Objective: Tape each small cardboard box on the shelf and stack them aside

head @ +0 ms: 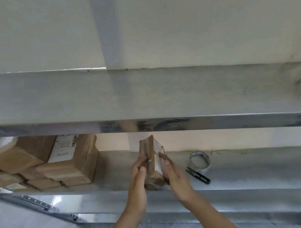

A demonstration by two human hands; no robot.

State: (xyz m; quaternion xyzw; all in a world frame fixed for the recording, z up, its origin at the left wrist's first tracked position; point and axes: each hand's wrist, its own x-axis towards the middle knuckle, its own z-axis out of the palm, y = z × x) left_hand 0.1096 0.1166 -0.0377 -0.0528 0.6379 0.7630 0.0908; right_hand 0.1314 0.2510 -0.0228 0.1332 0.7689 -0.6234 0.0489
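Head view, single frame, motion-blurred. A small cardboard box (151,161) stands upright on its narrow end on the lower metal shelf (242,171), near the shelf's front edge, roughly at 6 o'clock of frame centre. Left hand (138,176) lies flat against the box's left face, fingers (141,166) straight and close together, thumb up along the box edge. Right hand (175,173) lies against the box's right side, fingers extended, fingertips reaching the pale label or tape patch on that face; cannot tell whether the thumb wraps behind. Box is thus pressed between two flat palms, neither hand curled round it. At 3 o'clock of the box, well apart from the right hand, a roll of clear tape (199,159) lies on the shelf; just beside it, at its 6 o'clock, black snips (197,175) lie with the tip toward the roll. At 9 o'clock of the box, apart from the left hand, a stack of cardboard boxes (67,168) sits on the same shelf, the upper one bearing a white shipping label (63,148). An upper metal shelf (144,96) spans the frame at 12 o'clock, pale wall behind.
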